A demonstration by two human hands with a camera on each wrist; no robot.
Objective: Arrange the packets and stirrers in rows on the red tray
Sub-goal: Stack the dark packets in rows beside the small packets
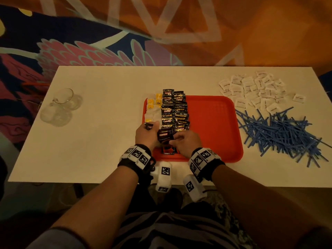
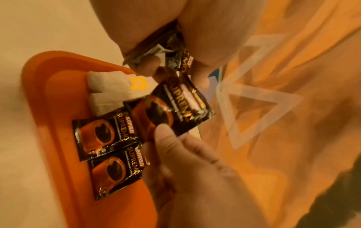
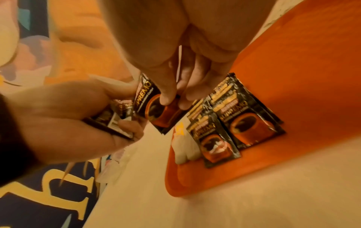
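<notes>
1. Packets of black coffee [image 1: 174,110] are lying in two rows on the left half of the red tray [image 1: 212,126], and one column of white and yellow tea packets [image 1: 153,109] is lying just beside them, at the tray's left edge.
2. The left hand [image 1: 146,134] is hovering over the near left corner of the tray. Its fingers are curling around a small stack of coffee packets [image 2: 166,50], and the thumb [image 2: 148,66] is pressing on the stack from the front.
3. The right hand [image 1: 186,141] is sitting just beside the left one. Its thumb [image 3: 166,95] and forefinger are pinching the lower corner of one coffee packet [image 2: 173,106], and the other fingers are bending loosely behind it.
4. This pinched packet is tilting in the air between both hands, above the near end of the rows. Its upper end is still touching the stack in the left hand.
5. In the left wrist view, two more coffee packets [image 2: 109,138] are lying flat on the tray under the hands, at the near end of the rows.
6. Blue stirrers [image 1: 280,135] are lying in a loose heap on the white table [image 1: 89,141], to the right of the tray, and white sugar packets [image 1: 255,90] are lying scattered behind them.
7. Some clear glasses [image 1: 61,105] are standing on the left side of the table, well apart from the tray.
</notes>
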